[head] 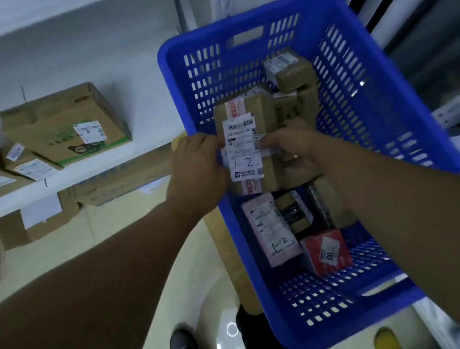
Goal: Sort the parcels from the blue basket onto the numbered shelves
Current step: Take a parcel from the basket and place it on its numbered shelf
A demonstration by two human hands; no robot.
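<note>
While the brown parcel (258, 107) is held: it sits between the two hands, over the middle of the blue basket (362, 129), apparently raised above the other parcels.
Left hand (195, 164): at the parcel's 9 o'clock edge, its grip clamped there with fingers curled on the white label.
Right hand (292, 149): at the 3 o'clock edge, its grip also closed on the parcel, fingertips meeting the label from that side.
Label: handwritten "1-2", facing up.
Long axis: runs from 6 to 12 o'clock, away from the person, so both hands grip across the short width.
Left in the basket, near end: a pink parcel (270, 227), also marked "1-2", at 6 o'clock of the grip; a red parcel (326, 252) marked "03" just beside it at 5 o'clock.
Left in the basket, far end: a small taped box (293, 72) at 1 o'clock.
Shelf (101, 172): outside the basket at 9 to 10 o'clock of the grip, already carrying cardboard boxes (66, 122); no shelf number is legible.
Coming move, as a judgement: the parcel must travel toward 9 o'clock over the basket's rim; the left hand is nearer the shelf and would lead, the long axis arriving side-on to the shelf edge.
</note>
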